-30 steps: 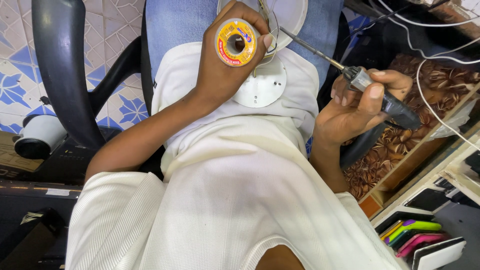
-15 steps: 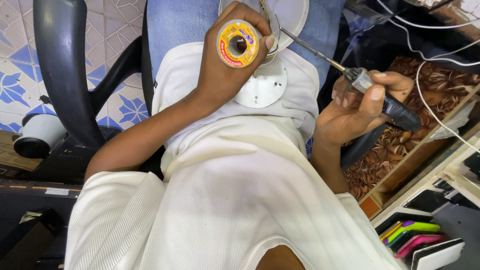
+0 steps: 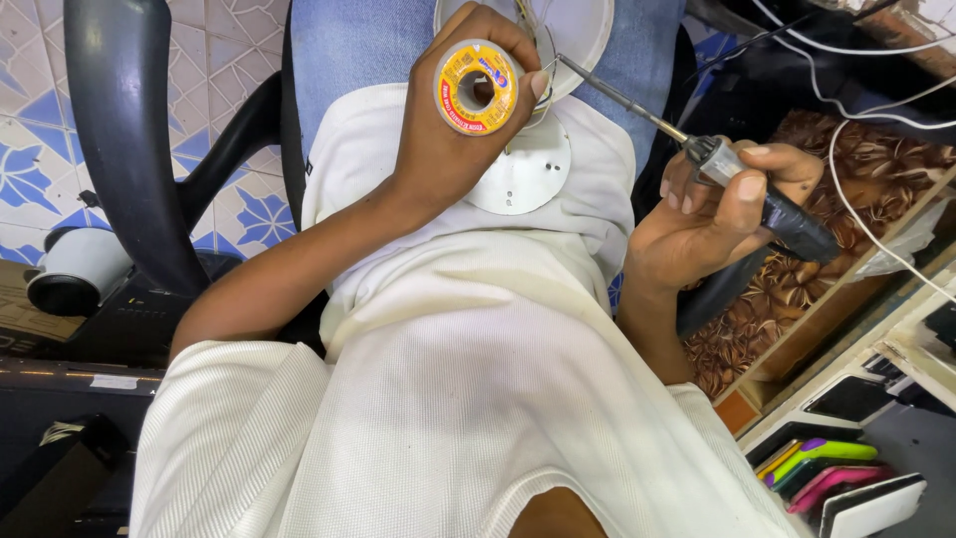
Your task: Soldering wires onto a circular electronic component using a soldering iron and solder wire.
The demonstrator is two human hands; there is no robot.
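Left hand (image 3: 448, 149) clenched round a yellow-faced solder spool (image 3: 476, 88) above the lap, right hand (image 3: 712, 214) gripping a black-handled soldering iron (image 3: 737, 179) with its thin metal shaft reaching a round white lamp housing (image 3: 578, 30), flat silvery disc (image 3: 523, 174) on ribbed white shirt (image 3: 478, 379), smooth black chair arm (image 3: 124, 130).

One head-worn view looks steeply down the torso, close over the lap (image 3: 478, 399); both hands sit near the top edge, the floor perhaps lying left.
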